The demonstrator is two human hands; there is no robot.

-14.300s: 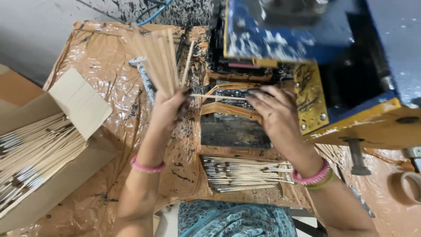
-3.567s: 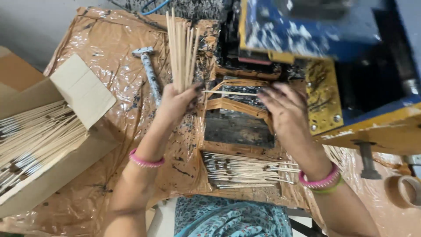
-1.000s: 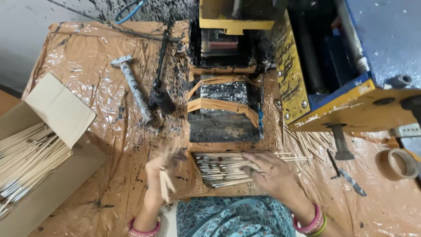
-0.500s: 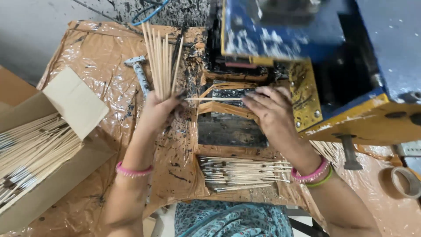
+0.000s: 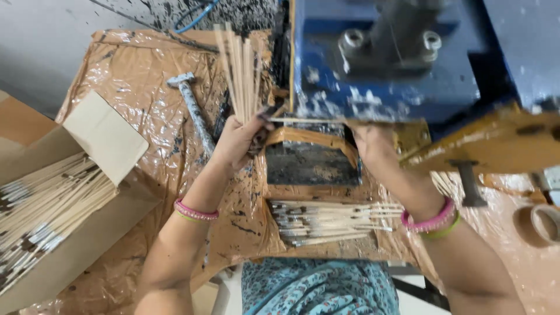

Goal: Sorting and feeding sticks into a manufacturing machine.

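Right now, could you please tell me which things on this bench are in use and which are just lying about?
In use: bundle of thin sticks in left hand; single stick; blue machine; right hand.
Lying about: hammer; cardboard box; tape roll.

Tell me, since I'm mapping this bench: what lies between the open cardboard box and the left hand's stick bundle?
In the head view, a paint-spattered metal hammer on bare brown plastic sheeting.

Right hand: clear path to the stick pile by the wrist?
Probably yes. The right hand sits under the blue machine, and the stick pile lies uncovered just below its wrist, nothing between.
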